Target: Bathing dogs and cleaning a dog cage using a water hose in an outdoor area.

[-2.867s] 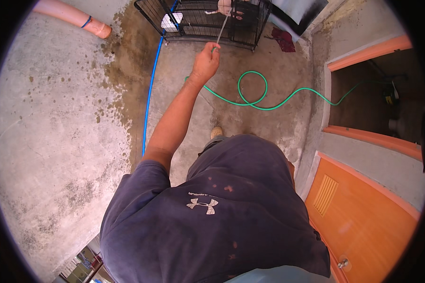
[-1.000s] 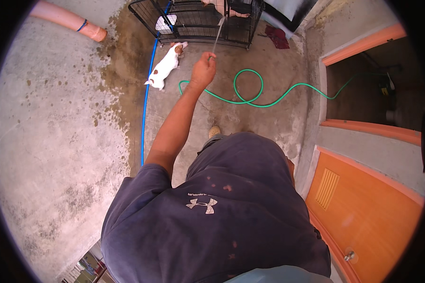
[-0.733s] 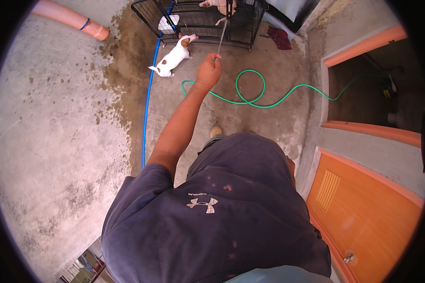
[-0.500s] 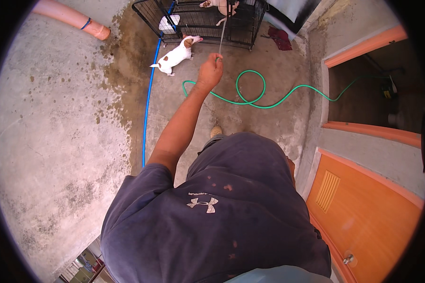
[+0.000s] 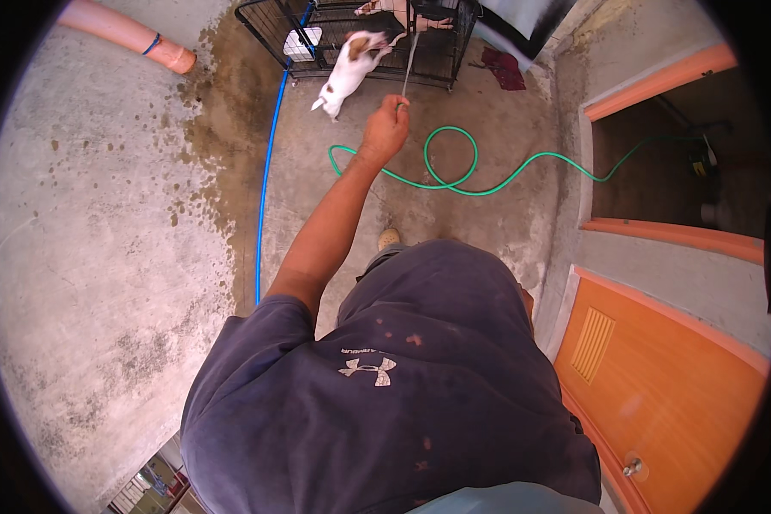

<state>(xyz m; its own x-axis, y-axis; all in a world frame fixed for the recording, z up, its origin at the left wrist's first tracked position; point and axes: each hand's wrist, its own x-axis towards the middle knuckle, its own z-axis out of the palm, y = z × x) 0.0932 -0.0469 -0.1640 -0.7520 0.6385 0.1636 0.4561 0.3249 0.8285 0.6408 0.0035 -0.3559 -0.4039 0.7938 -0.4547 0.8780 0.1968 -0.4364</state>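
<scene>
My left hand point(image 5: 386, 130) is closed around the end of a green garden hose point(image 5: 451, 129), arm stretched forward. A thin stream of water point(image 5: 410, 67) shoots from it toward a black wire dog crate point(image 5: 441, 75). Left of the stream, a white dog with brown patches point(image 5: 348, 75) stands outside the crate, its front end up against the bars. Inside the crate, a second light-coloured dog point(image 5: 389, 12) shows partly behind the wires. Beside my shirt on the right, only a sliver of skin of my right arm or hand point(image 5: 529, 303) shows; its fingers are hidden.
The hose loops over the concrete floor into a dark doorway point(image 5: 660, 163) at right. A blue pipe point(image 5: 266, 193) runs along the floor to the crate. An orange pipe point(image 5: 133, 36) lies far left. A dark red cloth point(image 5: 503, 68) is right of the crate; an orange door point(image 5: 651, 385) stands near right.
The white dog has moved right and forward and raised its front end against the crate. The dog inside has shifted right. My left hand stays almost in place, the stream still running.
</scene>
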